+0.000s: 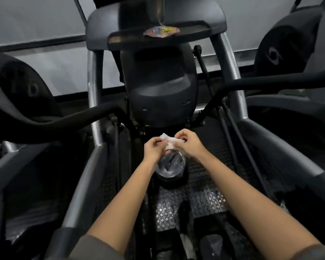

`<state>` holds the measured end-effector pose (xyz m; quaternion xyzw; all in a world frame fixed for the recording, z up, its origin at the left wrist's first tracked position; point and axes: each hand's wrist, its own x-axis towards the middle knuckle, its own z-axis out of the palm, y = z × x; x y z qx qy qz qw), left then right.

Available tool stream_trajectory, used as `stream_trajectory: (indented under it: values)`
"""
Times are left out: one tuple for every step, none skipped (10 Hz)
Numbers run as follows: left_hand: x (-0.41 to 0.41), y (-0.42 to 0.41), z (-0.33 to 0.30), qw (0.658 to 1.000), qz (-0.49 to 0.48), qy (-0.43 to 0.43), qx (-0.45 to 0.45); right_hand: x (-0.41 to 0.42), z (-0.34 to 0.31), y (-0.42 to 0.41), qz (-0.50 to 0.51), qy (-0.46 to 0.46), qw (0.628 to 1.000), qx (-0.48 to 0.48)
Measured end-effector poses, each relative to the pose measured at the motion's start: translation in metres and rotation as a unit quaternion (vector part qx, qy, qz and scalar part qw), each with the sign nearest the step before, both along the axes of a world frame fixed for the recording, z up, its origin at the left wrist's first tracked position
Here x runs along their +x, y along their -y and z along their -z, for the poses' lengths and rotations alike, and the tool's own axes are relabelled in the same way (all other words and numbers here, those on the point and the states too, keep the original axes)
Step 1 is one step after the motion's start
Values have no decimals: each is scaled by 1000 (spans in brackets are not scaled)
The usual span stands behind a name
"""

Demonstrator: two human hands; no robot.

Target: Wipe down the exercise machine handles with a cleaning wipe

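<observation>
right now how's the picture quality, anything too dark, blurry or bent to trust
Head view: dim overall, the lower machine nearly black; wide-angle bends the left handle and right handle; glare glints on the studded pedal; the white wipe looks soft and slightly washed out between the left hand and right hand.

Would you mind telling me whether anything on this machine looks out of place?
Yes: a crumpled colourful wrapper lies on the console tray, looking like litter. Otherwise, both hands, left hand and right hand, simply hold the white wipe.

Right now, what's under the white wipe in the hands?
Below the white wipe, pinched by the left hand and right hand, hangs a clear plastic bag. Something dark shows inside, but what it is cannot be told.
</observation>
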<state>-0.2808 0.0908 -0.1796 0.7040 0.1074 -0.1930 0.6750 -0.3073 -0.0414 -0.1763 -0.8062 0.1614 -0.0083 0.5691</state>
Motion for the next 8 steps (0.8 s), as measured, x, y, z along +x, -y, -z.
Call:
stream_trajectory:
  values:
    - [32, 12, 28, 999, -36, -21, 8, 34, 31, 17, 1, -31, 999, -17]
    - [63, 17, 66, 997, -34, -43, 57, 64, 65, 26, 3, -56, 998, -38]
    - [90, 22, 109, 991, -36, -63, 111, 91, 105, 25, 35, -76, 994, -65]
    - [109, 28, 151, 983, -32, -65, 169, 115, 148, 25, 57, -103, 990, -77]
    - [124, 36, 190, 978, -22, -71, 196, 132, 188, 30, 55, -109, 988, -93]
    - [131, 42, 218, 977, -13, -97, 189, 145, 223, 35, 25, -146, 983, -111]
    - [137, 47, 238, 980, -33, -149, 127, 157, 258, 39, -26, -188, 975, -114]
    - [138, 47, 247, 980, 0, -184, 75, 165, 280, 43, -50, -229, 965, -116]
